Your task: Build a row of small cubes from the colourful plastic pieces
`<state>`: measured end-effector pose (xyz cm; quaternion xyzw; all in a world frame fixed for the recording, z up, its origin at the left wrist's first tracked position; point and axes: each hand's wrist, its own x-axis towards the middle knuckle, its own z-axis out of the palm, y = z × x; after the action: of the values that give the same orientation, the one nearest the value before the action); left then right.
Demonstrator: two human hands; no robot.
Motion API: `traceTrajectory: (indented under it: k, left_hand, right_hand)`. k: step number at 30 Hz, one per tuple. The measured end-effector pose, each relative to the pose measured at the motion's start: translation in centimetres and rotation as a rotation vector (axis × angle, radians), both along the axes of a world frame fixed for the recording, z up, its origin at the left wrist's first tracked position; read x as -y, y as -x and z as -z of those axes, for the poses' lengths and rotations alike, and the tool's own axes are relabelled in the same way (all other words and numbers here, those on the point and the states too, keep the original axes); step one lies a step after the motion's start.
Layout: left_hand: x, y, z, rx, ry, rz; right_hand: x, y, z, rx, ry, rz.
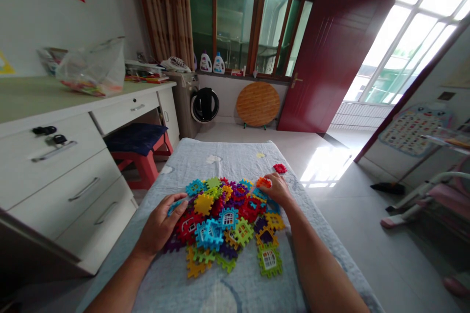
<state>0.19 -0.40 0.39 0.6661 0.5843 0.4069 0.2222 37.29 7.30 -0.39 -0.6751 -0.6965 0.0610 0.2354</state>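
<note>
The orange piece (pixel 263 182) lies at the far right edge of the heap of plastic pieces (pixel 223 220), just left of the right hand's (pixel 279 190) fingertips and touching them; that hand is clearly the nearer one. Its fingers curl around the piece, though whether they clamp it I cannot tell. The left hand (pixel 159 225) rests at the heap's left edge, thumb and forefinger apart around a blue piece (pixel 174 207), its grip equally unclear. The orange piece shows no clear long axis; the heap spreads wider from side to side. A red piece (pixel 280 168) lies apart, beyond the right hand. Everything sits on a desk (pixel 238 154) covered with a pale blue cloth. Farther off, a round wooden board (pixel 257 104) leans by the wall, between a washing machine (pixel 187 102) and an open red door (pixel 323 49), while a stool (pixel 139 144) stands to the left.
</note>
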Motion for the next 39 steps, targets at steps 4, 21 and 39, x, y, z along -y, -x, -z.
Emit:
traceTrajectory:
  k: [4, 21, 39]
  left_hand:
    - [0.1, -0.1, -0.3, -0.002, -0.011, -0.011]
    - [0.2, -0.1, -0.3, 0.001, 0.005, -0.030]
    - [0.0, -0.1, -0.1, -0.020, 0.004, -0.029]
  right_hand:
    - [0.2, 0.4, -0.4, 0.042, 0.041, 0.017]
    - [-0.4, -0.1, 0.2, 0.069, 0.046, -0.011]
    - [-1.0, -1.0, 0.3, 0.072, 0.012, -0.025]
